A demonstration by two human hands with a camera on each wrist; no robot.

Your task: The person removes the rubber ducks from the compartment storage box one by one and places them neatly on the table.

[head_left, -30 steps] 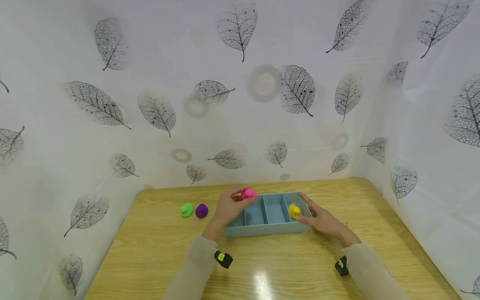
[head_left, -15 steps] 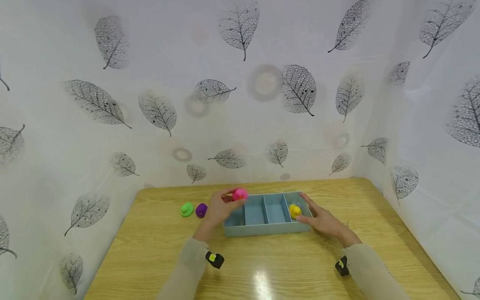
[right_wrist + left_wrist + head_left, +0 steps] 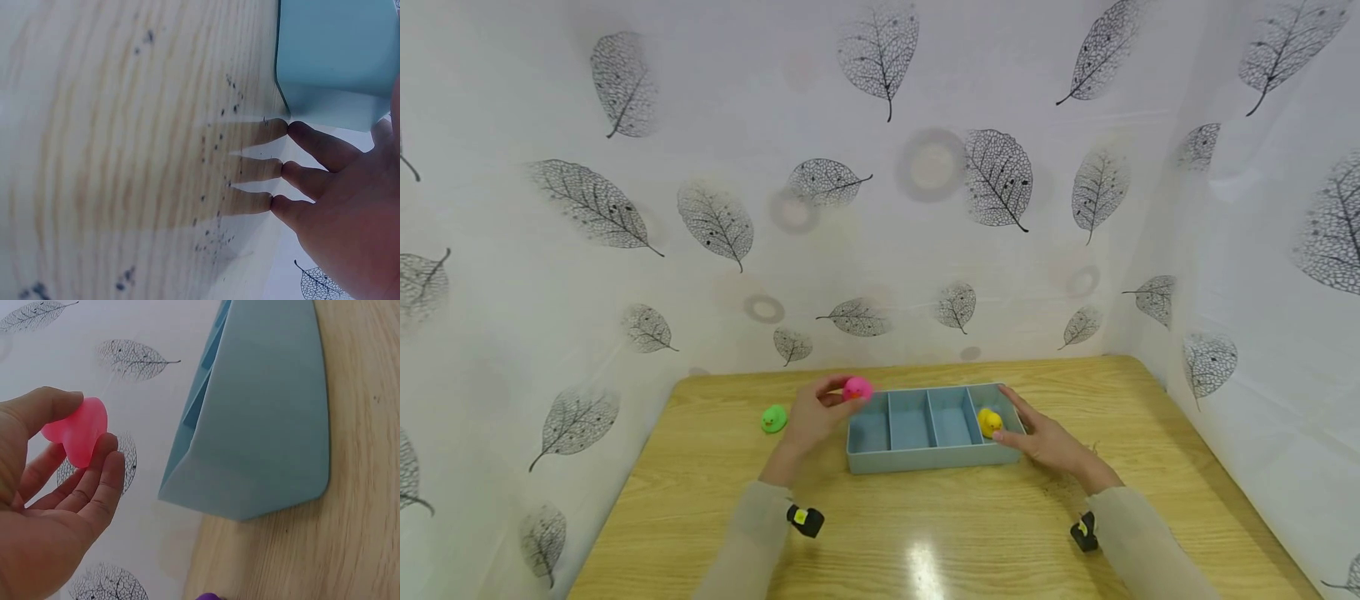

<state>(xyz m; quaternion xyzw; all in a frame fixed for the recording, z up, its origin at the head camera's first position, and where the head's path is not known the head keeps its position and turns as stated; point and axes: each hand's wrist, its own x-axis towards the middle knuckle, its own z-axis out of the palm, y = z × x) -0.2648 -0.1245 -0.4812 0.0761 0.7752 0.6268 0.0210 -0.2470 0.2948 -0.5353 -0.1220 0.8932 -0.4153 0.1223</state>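
My left hand [image 3: 811,417] pinches a pink rubber duck [image 3: 857,388] between thumb and fingertips, raised by the left end of a blue-grey divided box [image 3: 934,458]. The left wrist view shows the pink duck [image 3: 84,432] held up beside the box's end wall [image 3: 262,412]. At the box's right end my right hand [image 3: 1051,442] holds on, thumb over the rim and index finger at the far corner. Its other fingertips [image 3: 281,203] rest on the table outside the box. A yellow duck [image 3: 989,422] sits in the rightmost compartment.
A green duck [image 3: 773,418] stands on the wooden table [image 3: 700,500], left of the box. A purple duck [image 3: 208,596] peeks in at the left wrist view's bottom edge; my left hand hides it in the head view. Leaf-patterned cloth [image 3: 880,208] walls the table's back and sides.
My left hand has moved left with the pink duck, from over the box's left compartments to its left end, covering the purple duck. The right hand and the box have stayed put.
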